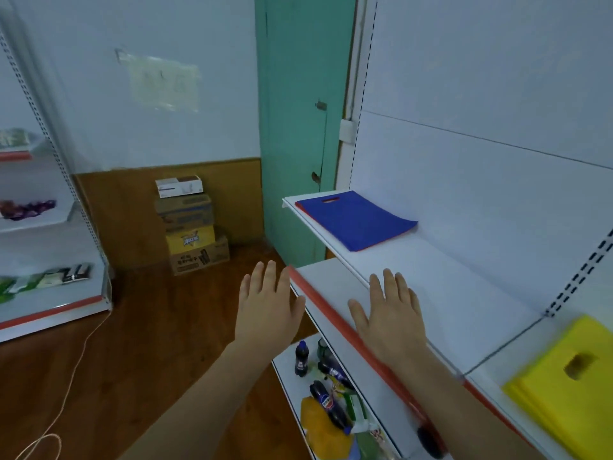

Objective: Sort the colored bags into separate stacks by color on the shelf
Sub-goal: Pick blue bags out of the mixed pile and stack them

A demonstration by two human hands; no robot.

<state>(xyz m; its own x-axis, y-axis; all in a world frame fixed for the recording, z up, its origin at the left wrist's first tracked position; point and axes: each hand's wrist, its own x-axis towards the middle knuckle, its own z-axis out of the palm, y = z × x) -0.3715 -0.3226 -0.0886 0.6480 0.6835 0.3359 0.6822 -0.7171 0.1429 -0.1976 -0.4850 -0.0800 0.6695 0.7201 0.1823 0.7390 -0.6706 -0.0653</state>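
On the white metal shelf (431, 277) edged with a red strip, the right hand (388, 313) lay flat, palm down, fingers straight and spread, holding nothing. The left hand (268, 300) hovered just off the shelf's front edge, likewise flat and wide, with nothing in it.

Well beyond the right hand's fingertips, at the far end of the shelf, lay a stack of flat bags: a blue bag (356, 220) on top, rectangular, matte like non-woven fabric, with a slot-shaped cut-out handle; a thin red edge of another bag (305, 211) showed beneath it. To the right of the right hand, past a divider, lay a stack of yellow bags (560, 383) of the same flat shape, also with a cut-out handle, blurred.

Below the hands, a lower shelf (285, 370) carried dark soda bottles (301, 358), one upright and others lying down, among crumpled glossy snack packets (323, 426). Far beyond the left hand, cardboard boxes (190, 227) stood piled on the wooden floor (132, 327).
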